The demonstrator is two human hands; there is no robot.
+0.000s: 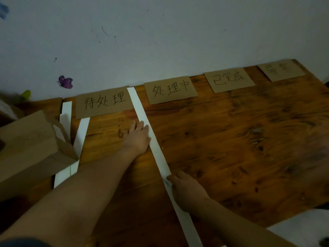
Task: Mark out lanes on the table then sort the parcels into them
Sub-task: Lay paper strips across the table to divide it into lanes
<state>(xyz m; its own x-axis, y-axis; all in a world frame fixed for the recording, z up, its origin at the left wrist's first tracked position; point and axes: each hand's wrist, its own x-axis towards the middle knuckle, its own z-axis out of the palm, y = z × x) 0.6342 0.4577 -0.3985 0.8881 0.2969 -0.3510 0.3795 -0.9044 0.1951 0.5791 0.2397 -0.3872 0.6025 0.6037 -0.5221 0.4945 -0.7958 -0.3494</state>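
**Flimsy lane strip wanted flat pressure, not a tug**

The wooden desk (249, 139) carried 1 brown parcel (30, 145) at its left end, boxy and probably light. A long white strip (156, 148) ran from the wall side toward the near edge, between 2 of the 4 card labels (170, 90). It looked thin, easy to crease or slide. The left hand (138, 138) lay flat, fingers straight, pressing its middle. The right hand (187, 191), fingers curled, pinched it nearer.
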